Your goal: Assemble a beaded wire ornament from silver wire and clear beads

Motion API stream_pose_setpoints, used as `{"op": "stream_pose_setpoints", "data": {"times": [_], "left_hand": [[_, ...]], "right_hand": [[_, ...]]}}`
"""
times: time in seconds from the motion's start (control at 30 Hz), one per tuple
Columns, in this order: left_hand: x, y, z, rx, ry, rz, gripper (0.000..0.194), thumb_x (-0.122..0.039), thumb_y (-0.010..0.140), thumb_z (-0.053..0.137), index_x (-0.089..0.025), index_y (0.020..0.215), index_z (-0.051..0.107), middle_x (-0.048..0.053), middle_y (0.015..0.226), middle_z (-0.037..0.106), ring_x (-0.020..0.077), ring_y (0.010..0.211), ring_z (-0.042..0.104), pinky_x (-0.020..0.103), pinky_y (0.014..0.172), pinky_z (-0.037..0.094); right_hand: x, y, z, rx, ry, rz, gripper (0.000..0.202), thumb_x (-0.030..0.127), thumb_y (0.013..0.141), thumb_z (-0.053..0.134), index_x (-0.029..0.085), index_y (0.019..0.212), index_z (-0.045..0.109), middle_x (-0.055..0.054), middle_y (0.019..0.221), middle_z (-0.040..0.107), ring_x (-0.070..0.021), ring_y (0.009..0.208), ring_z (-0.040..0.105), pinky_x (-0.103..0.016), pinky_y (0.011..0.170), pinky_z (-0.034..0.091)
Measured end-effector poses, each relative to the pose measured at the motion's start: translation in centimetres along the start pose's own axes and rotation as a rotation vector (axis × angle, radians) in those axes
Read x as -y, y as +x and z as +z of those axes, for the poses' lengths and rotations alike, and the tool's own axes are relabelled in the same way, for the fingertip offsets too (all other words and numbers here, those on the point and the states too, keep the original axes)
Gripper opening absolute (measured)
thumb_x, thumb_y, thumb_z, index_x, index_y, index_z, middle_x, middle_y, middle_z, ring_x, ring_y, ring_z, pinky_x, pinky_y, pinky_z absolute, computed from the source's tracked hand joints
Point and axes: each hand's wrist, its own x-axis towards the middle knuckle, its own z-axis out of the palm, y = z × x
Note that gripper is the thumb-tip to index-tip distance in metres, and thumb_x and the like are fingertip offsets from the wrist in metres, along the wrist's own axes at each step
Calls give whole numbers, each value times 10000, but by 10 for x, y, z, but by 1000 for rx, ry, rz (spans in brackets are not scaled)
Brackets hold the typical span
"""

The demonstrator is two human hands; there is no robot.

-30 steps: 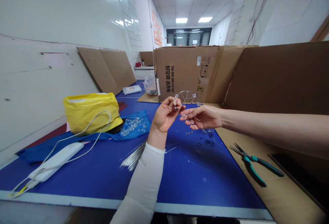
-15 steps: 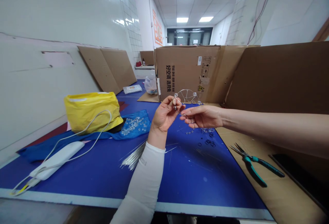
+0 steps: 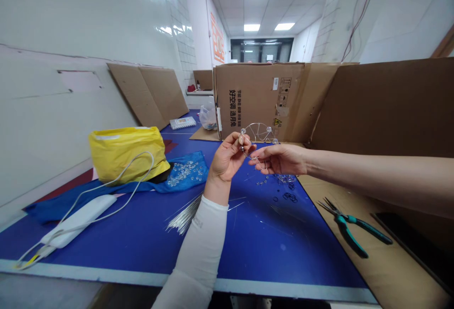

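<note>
My left hand (image 3: 229,156) pinches a curved wire frame with clear beads (image 3: 258,131), held up above the table. Round transparent beads sit along the frame's bent outline, which rises beyond my fingers. Just right of it, my right hand (image 3: 278,159) has its thumb and fingertips closed on a thin wire at the frame's lower part. The fingertips of both hands are close together but apart. Exactly how the wire runs between the fingers is too fine to make out.
Straight wires (image 3: 186,215) lie by my left forearm. Clear beads (image 3: 186,172) rest on a blue cloth beside a yellow bag (image 3: 127,155). Black rings (image 3: 290,197) lie on the blue table. Green-handled pliers (image 3: 349,226) and cardboard are at right; a white power strip (image 3: 80,219) is at left.
My right hand's lower fingers have shifted slightly around the thin wire. My left hand and the wire frame stay almost in place.
</note>
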Motion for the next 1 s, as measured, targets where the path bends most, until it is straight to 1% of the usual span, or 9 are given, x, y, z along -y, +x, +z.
{"op": "stream_pose_setpoints", "data": {"times": [0.13,0.37,0.6,0.77,0.9,1.0], "left_hand": [[0,0,-1,48,-14,14,185,-142,783,820,-147,724,645,-11,812,619,69,674,599,295,894,574],[-1,0,1,22,-9,4,189,-117,827,768,-145,707,625,-15,795,607,63,657,590,293,886,575],[0,0,0,-2,13,3,184,-111,816,772,-152,709,629,-9,810,619,65,659,583,290,886,571],[1,0,-2,47,9,29,160,-124,830,765,-153,730,644,-11,795,605,71,668,590,299,893,577],[2,0,-3,43,3,30,152,-124,828,767,-152,738,648,-7,821,613,67,676,592,295,891,579],[2,1,-4,38,1,20,152,-122,826,769,-150,743,645,-4,834,612,66,683,597,297,900,577]], "right_hand": [[0,1,-2,-3,-17,-4,155,64,868,612,148,943,720,-59,925,791,-108,755,734,-216,727,590],[-1,1,-3,-4,-13,3,158,72,872,615,148,959,722,-66,970,789,-110,776,727,-232,751,585],[1,0,1,-4,-6,7,164,74,874,597,147,939,729,-57,927,796,-106,757,734,-217,723,587],[3,-1,1,23,4,14,137,132,873,600,129,923,727,-86,917,799,-119,756,736,-228,720,591],[5,-1,-4,44,18,9,226,157,836,566,109,980,734,-129,980,801,-159,823,758,-265,742,602],[5,-3,-9,77,7,20,297,146,798,543,104,1017,739,-136,1022,800,-192,892,773,-293,776,612]]}}
